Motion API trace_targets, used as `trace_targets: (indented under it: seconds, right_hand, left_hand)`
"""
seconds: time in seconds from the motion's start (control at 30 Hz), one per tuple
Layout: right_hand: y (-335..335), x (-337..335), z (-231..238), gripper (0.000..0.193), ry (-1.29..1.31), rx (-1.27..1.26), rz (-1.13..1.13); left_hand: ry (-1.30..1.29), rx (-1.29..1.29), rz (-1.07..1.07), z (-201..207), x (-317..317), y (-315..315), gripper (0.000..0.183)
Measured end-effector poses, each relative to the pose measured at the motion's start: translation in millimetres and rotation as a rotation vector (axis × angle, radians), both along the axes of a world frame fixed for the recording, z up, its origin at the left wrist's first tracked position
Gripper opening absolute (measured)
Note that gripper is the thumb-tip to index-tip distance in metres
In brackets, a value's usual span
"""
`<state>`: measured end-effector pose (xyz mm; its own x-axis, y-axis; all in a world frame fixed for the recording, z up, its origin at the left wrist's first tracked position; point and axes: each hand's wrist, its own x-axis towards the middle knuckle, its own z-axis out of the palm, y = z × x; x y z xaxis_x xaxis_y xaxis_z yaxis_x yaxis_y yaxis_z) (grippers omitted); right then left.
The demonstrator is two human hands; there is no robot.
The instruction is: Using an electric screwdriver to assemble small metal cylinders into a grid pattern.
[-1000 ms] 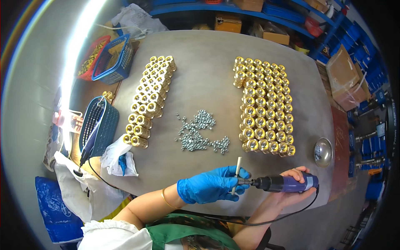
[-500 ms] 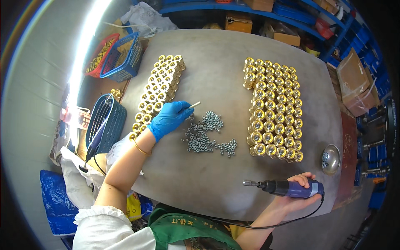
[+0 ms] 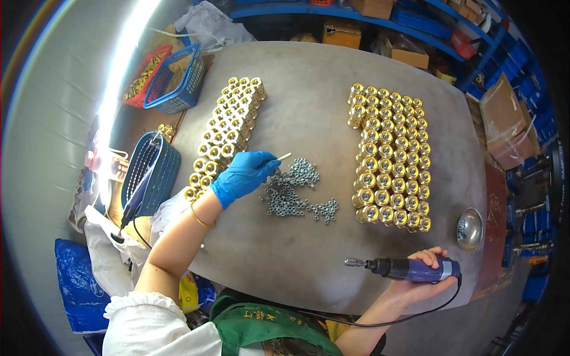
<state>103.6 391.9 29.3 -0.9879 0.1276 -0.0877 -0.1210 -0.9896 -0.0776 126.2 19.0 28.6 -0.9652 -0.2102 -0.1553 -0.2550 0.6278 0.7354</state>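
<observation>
My left hand (image 3: 244, 178), in a blue glove, pinches a thin pale stick (image 3: 285, 156) whose free end points to the right. It hovers at the left edge of a loose pile of small silvery nuts (image 3: 287, 197). Just left of the glove stands a block of brass fittings (image 3: 230, 121) in rows. My bare right hand (image 3: 428, 270) is closed around a purple and black electric screwdriver (image 3: 409, 269). Its socket tip points left, above the table's front part. A larger block of brass fittings (image 3: 392, 154) stands on the right, beyond the screwdriver.
All this stands on a grey metal table (image 3: 309, 71). A shiny steel bowl (image 3: 469, 229) sits at its right edge. On the left are a dark teal basket (image 3: 163, 172) with a second power tool (image 3: 138, 193), a blue basket (image 3: 184, 98) and a red basket (image 3: 139, 89). The screwdriver's cord (image 3: 380, 323) trails along the front.
My left hand with the stick has shifted slightly right and nearer to me. The right hand and screwdriver have hardly moved.
</observation>
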Motion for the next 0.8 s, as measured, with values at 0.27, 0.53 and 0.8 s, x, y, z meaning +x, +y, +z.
trace_targets:
  seconds: [0.27,0.53,0.8]
  right_hand:
    - [-0.5,0.4,1.1,0.048,-0.006,0.002,-0.004]
    - [-2.7,1.6,3.7,0.048,-0.011,0.042,-0.003]
    - [-1.6,4.3,12.0,0.047,0.031,0.073,0.008]
  left_hand:
    - [0.001,0.017,0.021,-3.5,1.4,8.1,0.024]
    - [0.033,-0.124,-0.024,-1.5,-23.6,-11.8,0.023]
    - [0.269,-0.423,-0.203,-19.0,-17.7,-9.3,0.014]
